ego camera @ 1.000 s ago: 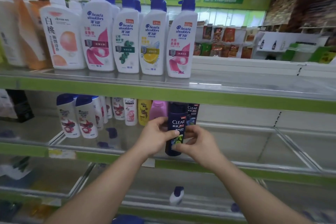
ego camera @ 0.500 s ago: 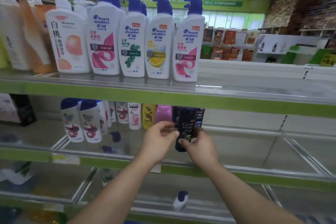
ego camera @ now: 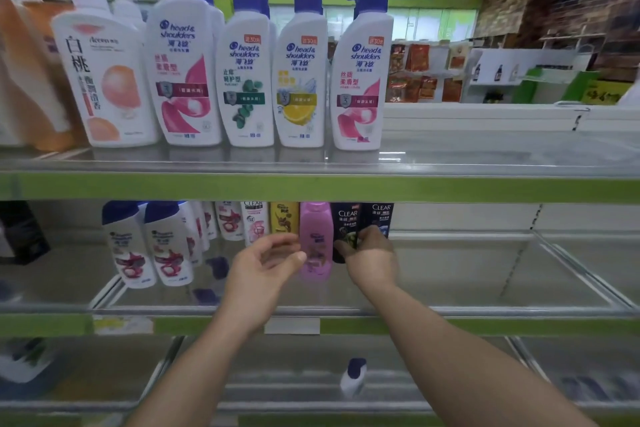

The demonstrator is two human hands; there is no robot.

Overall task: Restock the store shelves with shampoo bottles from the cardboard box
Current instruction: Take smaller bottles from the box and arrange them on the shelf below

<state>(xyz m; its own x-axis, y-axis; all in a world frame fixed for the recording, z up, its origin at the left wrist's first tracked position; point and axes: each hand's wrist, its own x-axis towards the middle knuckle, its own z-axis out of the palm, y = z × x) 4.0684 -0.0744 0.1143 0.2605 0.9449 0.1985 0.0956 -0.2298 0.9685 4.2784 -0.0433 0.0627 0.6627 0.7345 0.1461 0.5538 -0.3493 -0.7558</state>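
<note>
1. Dark CLEAR shampoo bottle (ego camera: 346, 222) is standing upright on the middle shelf (ego camera: 485, 310). The right hand (ego camera: 372, 258) is wrapped around its lower half, thumb on one side and fingers (ego camera: 375, 234) curled round the other.
2. Second dark CLEAR bottle (ego camera: 381, 215) sits just past those fingers on the right, touching or nearly so, can't tell.
3. Left hand (ego camera: 263, 267) is holding nothing, fingers (ego camera: 277, 243) loosely curled and apart.
4. Pink bottle (ego camera: 316, 239) stands between the two hands, just off the left thumb tip. Contact is too blurry to call.
5. Yellow bottle (ego camera: 284, 218) is just above the left fingers, and big Head & Shoulders pump bottles (ego camera: 244, 80) line the top shelf (ego camera: 485, 189) overhead.
</note>
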